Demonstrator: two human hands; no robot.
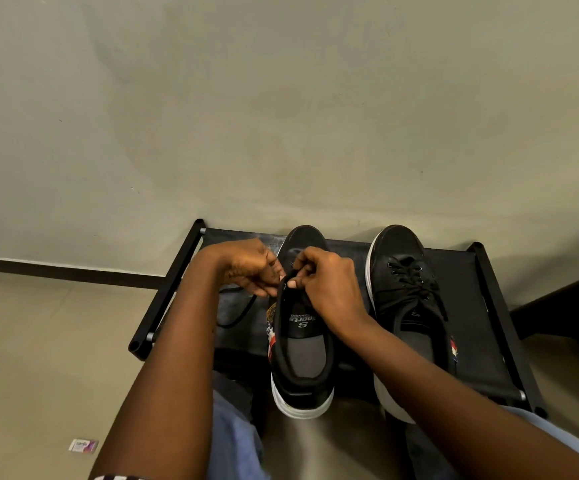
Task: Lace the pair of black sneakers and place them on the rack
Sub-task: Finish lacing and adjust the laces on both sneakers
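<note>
Two black sneakers with white soles sit on a low black rack, toes toward the wall. The right sneaker has its lace threaded and tied. The left sneaker lies between my hands, heel toward me, its insole showing. My left hand pinches the black lace at the sneaker's left eyelets; the lace's free length loops down to the left over the rack. My right hand pinches the lace on the tongue's right side. The eyelets are hidden under my fingers.
The rack stands against a plain greenish wall with a dark skirting strip. Beige floor lies left of it, with a small white-and-purple packet near my left forearm. A dark furniture edge juts in at the right. My knees are below.
</note>
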